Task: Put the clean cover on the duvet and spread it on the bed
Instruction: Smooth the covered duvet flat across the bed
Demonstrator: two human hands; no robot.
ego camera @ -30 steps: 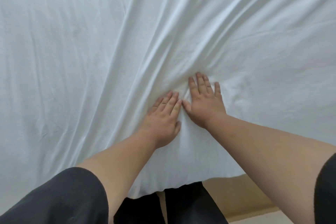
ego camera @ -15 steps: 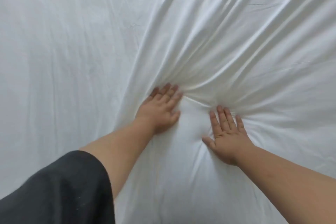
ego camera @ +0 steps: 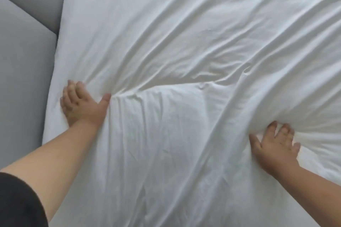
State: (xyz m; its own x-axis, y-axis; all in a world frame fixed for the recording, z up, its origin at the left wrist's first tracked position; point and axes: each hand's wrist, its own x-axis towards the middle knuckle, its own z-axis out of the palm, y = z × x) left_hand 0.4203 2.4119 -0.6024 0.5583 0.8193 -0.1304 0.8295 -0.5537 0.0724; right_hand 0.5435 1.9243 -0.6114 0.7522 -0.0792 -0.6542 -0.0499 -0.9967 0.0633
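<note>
From the grey headboard (ego camera: pixel 22 46) rightward, the white duvet (ego camera: pixel 184 46) lies spread under our hands, our left hand (ego camera: pixel 81 105) pressing flat near its left edge, fingers together and thumb out, our right hand (ego camera: pixel 275 145) splayed, pushing against a raised fold.

grey padded panels (ego camera: pixel 24 57) at the left edge

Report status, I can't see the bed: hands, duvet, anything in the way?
Left hand and right hand flat on duvet, wide apart. Creases remain. Nothing in the way.
</note>
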